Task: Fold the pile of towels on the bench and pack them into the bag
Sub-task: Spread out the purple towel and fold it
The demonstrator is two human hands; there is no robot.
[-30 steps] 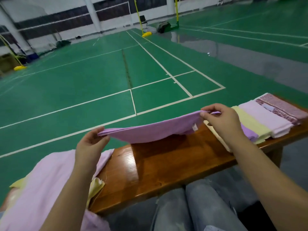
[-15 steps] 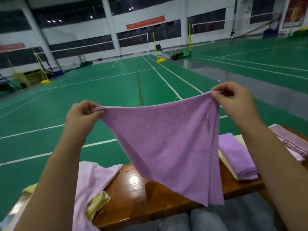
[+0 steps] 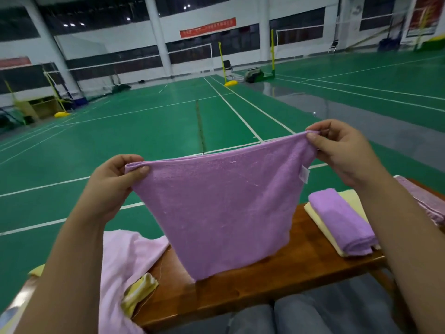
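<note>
A purple towel (image 3: 216, 208) hangs in the air above the wooden bench (image 3: 265, 280), its lower edge reaching the bench top. My left hand (image 3: 113, 186) pinches its upper left corner and my right hand (image 3: 342, 153) pinches its upper right corner. A small white label shows near the right edge. To the left lies an unfolded pile with a pale pink towel (image 3: 125, 268) over a yellow one (image 3: 138, 292). On the right a folded purple towel (image 3: 342, 222) rests on a folded yellow towel (image 3: 320, 225). No bag is in view.
Further right on the bench a folded pink patterned towel (image 3: 426, 203) peeks past my right arm. My knees in grey jeans (image 3: 289, 317) sit against the bench's front edge. Beyond the bench spreads a green badminton court (image 3: 168, 131) with white lines and net posts.
The towel went from stretched flat over the bench to lifted up and hanging in front of me. My head tilted up, and both hands keep hold of the top corners.
</note>
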